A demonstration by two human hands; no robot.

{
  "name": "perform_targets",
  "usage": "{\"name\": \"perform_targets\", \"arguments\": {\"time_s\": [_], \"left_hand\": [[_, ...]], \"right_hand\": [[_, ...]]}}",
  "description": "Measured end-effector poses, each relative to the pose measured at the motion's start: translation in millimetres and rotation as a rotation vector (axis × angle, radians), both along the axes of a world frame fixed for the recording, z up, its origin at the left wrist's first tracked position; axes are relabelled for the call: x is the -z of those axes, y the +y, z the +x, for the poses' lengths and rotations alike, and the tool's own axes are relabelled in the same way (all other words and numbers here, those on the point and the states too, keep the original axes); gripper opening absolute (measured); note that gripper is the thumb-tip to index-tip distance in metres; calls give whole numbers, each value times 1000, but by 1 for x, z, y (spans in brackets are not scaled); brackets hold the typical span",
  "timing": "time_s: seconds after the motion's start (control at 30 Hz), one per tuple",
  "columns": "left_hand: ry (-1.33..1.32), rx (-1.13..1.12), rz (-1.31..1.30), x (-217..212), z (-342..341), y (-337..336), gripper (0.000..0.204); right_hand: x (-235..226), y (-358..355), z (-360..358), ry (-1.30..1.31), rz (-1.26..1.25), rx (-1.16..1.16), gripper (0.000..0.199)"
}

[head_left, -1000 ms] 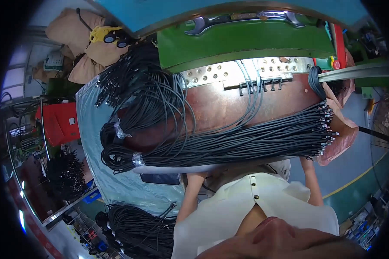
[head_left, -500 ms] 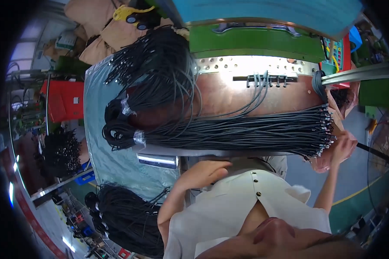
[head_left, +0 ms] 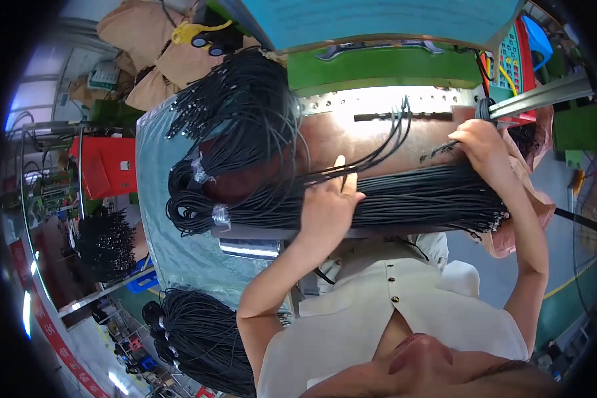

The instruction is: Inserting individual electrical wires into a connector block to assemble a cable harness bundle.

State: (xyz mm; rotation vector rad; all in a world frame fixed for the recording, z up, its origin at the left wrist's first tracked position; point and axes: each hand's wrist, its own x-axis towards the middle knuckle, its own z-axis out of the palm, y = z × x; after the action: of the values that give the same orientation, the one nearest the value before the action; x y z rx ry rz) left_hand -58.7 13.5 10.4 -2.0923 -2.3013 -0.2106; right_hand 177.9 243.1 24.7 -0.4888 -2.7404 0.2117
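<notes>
A long bundle of black cables [head_left: 418, 199] lies across the bench, tied near its left end, with small metal-tipped ends at the right. My left hand [head_left: 328, 209] rests over its middle, its fingers closed around a few loose cables [head_left: 378, 154] that curve up toward the slotted black bar [head_left: 404, 117]. My right hand [head_left: 481, 147] is above the bundle's right end. It pinches a thin black strip with small teeth [head_left: 438, 152], which points left over the brown bench top [head_left: 318, 136]. The fingers partly hide the strip's right end.
Another tied heap of black cables [head_left: 239, 99] lies at the far left. A green machine body [head_left: 385, 68] with a blue panel [head_left: 391, 20] stands behind the bar. A metal arm [head_left: 540, 96] juts in from the right. More cables [head_left: 199, 338] hang at lower left.
My left hand has moved up from the bench's front edge onto the cables. My right hand has left the bundle's right end and moved up to the strip. Black pieces have come off the bar.
</notes>
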Motion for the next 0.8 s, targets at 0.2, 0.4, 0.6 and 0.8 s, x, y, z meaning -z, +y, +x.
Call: {"name": "perform_targets", "arguments": {"time_s": [0.2, 0.4, 0.6, 0.8], "left_hand": [[-649, -28, -11, 0, -29, 18, 18], [-603, -22, -237, -26, -17, 33, 20], [-420, 246, -155, -19, -21, 49, 21], [-1025, 379, -853, -40, 20, 106, 31]], "right_hand": [[-103, -11, 90, -430, -96, 502, 36], [-36, -1, -8, -138, -44, 44, 42], [51, 32, -75, -26, -64, -64, 31], [65, 50, -61, -222, -267, -58, 31]]}}
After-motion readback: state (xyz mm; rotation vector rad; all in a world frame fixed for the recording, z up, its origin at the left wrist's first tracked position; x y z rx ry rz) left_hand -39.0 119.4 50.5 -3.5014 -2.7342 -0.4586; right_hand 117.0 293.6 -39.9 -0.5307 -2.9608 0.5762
